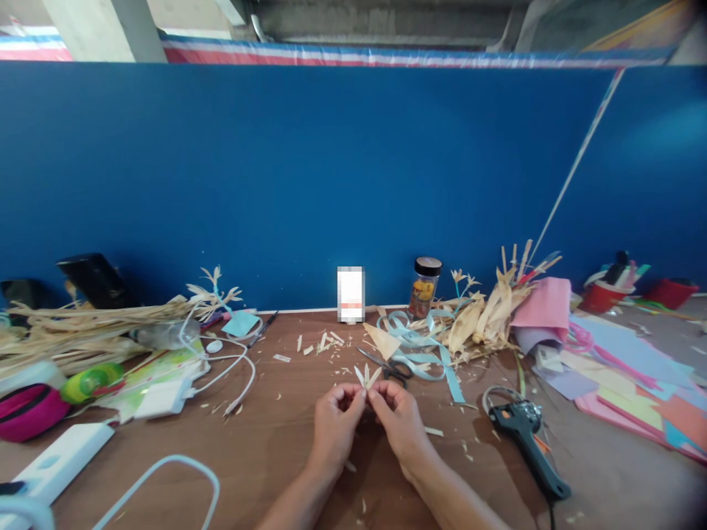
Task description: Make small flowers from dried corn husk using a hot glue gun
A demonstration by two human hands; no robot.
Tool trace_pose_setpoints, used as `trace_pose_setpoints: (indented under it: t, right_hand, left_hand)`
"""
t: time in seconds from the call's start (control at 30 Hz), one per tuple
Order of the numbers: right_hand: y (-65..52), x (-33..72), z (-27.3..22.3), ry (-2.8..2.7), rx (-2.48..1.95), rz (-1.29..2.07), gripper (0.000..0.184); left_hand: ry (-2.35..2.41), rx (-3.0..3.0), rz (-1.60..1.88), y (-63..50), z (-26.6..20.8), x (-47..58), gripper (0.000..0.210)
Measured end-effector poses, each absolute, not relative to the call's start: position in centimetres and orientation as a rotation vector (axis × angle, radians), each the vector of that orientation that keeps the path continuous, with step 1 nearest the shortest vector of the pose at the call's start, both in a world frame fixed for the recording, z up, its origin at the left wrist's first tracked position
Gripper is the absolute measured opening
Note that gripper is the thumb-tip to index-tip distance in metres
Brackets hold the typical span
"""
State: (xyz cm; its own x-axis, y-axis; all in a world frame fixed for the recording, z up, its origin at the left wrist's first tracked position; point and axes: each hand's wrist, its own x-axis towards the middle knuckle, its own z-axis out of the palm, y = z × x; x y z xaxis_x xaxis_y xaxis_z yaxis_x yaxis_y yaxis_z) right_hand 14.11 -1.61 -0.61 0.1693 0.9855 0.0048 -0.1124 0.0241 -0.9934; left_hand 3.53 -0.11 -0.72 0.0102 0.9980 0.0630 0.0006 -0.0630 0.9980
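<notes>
Both hands meet over the middle of the table, thumbs side by side. My left hand [338,427] pinches the base of a small flower of pale dried husk petals [367,377]. From the other side, my right hand [398,423] grips the same base with thumb and bent fingers. Several narrow petals fan upward above the thumbs; their lower ends are hidden by the fingers. Just beyond the right hand lie dark-handled scissors [398,372], touching light blue ribbon [415,340]. Husk scraps [325,341] are scattered past the fingertips.
A black glue gun [527,449] lies right, near coloured paper sheets [630,383]. Dried husks [489,313] and a black-lidded jar [424,287] stand behind. At left are white cables [246,361], a power strip [60,464], a pink pouch [33,412] and more husks [93,313].
</notes>
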Motion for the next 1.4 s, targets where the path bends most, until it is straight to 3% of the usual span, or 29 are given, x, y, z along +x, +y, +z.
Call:
trace_pose_setpoints:
  t: [0.57, 1.0, 1.4]
  right_hand:
    - [-2.5, 13.9, -0.2, -0.903, -1.021, 1.461, 0.036]
    - [-2.4, 14.1, -0.5, -0.91, -1.021, 1.446, 0.033]
    - [-2.3, 14.1, -0.4, -0.877, -0.969, 1.528, 0.031]
  left_hand:
    - [1.358, 1.47, 1.378, 0.3, -0.7, 2.6, 0.02]
    - [1.24, 1.544, 1.408, 0.3, -0.3, 2.5, 0.018]
    - [1.251, 1.221, 1.275, 0.4, -1.1, 2.6, 0.027]
